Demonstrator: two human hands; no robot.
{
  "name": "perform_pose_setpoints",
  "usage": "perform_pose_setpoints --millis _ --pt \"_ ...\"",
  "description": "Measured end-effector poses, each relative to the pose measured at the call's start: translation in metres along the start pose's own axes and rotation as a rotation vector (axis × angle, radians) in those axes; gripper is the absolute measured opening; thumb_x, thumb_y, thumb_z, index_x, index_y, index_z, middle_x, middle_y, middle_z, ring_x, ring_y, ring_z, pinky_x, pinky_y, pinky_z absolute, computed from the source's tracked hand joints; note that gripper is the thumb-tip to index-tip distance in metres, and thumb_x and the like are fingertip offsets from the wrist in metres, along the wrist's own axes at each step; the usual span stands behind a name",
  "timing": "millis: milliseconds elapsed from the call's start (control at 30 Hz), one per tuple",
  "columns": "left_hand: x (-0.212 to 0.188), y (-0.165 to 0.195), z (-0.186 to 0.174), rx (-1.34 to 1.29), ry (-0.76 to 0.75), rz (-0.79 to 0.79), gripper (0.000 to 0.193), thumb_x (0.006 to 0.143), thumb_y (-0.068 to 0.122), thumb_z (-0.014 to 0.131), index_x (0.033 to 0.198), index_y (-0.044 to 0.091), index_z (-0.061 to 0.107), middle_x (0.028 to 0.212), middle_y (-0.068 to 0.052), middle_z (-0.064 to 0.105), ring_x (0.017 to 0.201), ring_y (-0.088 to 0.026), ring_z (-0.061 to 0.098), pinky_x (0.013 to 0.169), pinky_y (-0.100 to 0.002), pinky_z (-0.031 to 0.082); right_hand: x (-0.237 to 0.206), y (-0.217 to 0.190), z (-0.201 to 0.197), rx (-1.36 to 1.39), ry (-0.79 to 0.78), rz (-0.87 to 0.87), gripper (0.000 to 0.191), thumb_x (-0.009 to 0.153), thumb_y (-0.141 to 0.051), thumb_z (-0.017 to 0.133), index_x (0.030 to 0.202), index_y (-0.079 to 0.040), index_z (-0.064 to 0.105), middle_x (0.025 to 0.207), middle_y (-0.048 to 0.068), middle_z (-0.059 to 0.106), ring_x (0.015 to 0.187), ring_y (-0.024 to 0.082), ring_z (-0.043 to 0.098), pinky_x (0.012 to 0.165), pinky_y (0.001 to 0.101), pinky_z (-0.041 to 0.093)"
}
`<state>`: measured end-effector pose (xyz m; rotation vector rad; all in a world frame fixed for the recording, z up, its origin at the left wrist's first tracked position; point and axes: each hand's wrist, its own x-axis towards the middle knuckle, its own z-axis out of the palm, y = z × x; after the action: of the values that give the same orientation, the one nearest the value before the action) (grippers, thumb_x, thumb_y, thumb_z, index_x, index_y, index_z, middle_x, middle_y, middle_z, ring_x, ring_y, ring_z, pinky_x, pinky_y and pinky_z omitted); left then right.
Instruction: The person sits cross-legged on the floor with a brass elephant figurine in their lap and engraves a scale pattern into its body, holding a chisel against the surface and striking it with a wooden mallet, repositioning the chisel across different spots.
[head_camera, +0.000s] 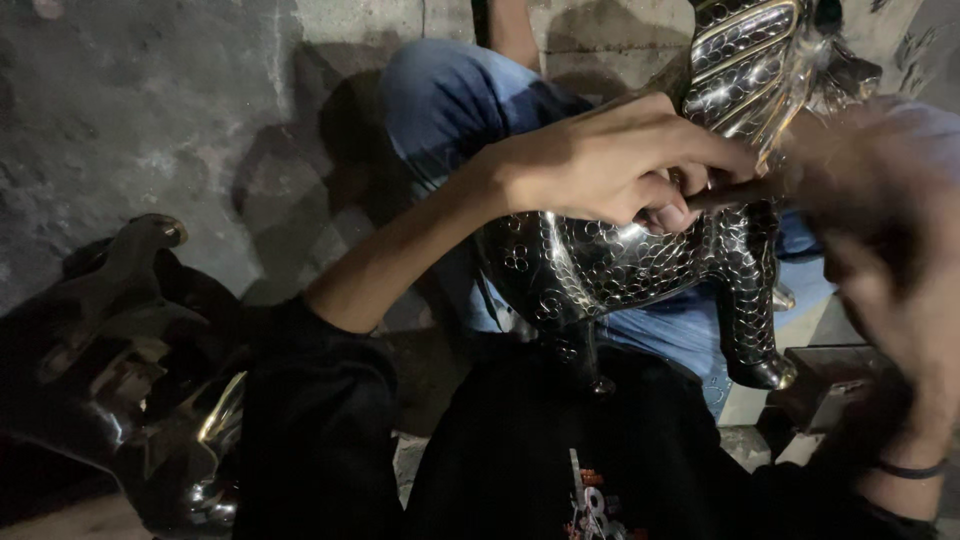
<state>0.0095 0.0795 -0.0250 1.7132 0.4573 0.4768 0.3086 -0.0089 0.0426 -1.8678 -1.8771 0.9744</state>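
Directly under the left hand (610, 165), the shiny metal animal figure (620, 270).

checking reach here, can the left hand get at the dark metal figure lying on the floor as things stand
Probably not at once: the left hand is busy pinching a thin dark tool against the shiny animal figure, while the dark figure lies apart, with nothing in between.

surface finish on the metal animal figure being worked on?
Shiny silver metal animal figure, covered in small punched circle patterns; head view shows it.
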Motion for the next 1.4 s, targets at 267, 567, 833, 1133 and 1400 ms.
perform_pose_setpoints --millis 267,567,833,1133,1400 --pt "-0.011 0.002 0.002 0.057 0.13 0.04 0.044 0.099 0.002 0.068 0.141 0.002 0.056 0.102 -0.017 0.078 0.091 -0.015 0.082 0.076 -0.025 0.069 -0.003 -0.01 0.005 0.454 0.133 0.514 0.024 0.114 -0.019 0.063 0.128 -0.001 0.069 0.103 0.006 0.067 0.087 0.017 0.058 0.08 0.0297 0.048" --pt "-0.007 0.002 0.002 0.015 0.035 0.037 0.037 0.098 0.001 0.066 0.135 0.004 0.06 0.096 -0.012 0.079 0.088 -0.014 0.082 0.071 -0.026 0.065 0.002 -0.039 0.0 -0.226 -0.094 0.05 0.072 0.09 0.014 0.069 0.157 -0.004 0.047 0.132 0.021 0.066 0.109 0.035 0.069 0.098 0.0436 0.057" --pt "-0.01 -0.002 0.001 0.493 0.322 0.444 0.025 0.088 0.023 0.076 0.108 0.012 0.067 0.086 -0.003 0.077 0.078 -0.02 0.072 0.071 -0.032 0.062 0.001 -0.079 -0.001 -0.384 0.064 -0.377 0.076 0.069 0.016 0.071 0.141 0.01 0.046 0.123 0.033 0.062 0.109 0.047 0.066 0.097 0.05 0.054" --pt "-0.002 0.001 -0.006 0.041 -0.173 0.085 0.029 0.096 0.001 0.068 0.123 0.012 0.07 0.085 -0.001 0.08 0.076 -0.006 0.078 0.06 -0.028 0.059 -0.027 -0.065 0.01 -0.267 0.116 -0.174 0.059 0.078 0.011 0.071 0.135 0.005 0.055 0.115 0.028 0.068 0.105 0.035 0.071 0.095 0.0411 0.057" --pt "-0.002 -0.007 -0.014 -0.172 -0.044 0.158 0.034 0.1 -0.006 0.064 0.131 0.007 0.059 0.093 -0.009 0.079 0.083 -0.013 0.081 0.075 -0.029 0.065 -0.028 -0.059 0.015 -0.007 0.13 -0.209 0.073 0.092 0.016 0.071 0.155 0.005 0.036 0.138 0.028 0.059 0.125 0.038 0.066 0.11 0.0408 0.058"
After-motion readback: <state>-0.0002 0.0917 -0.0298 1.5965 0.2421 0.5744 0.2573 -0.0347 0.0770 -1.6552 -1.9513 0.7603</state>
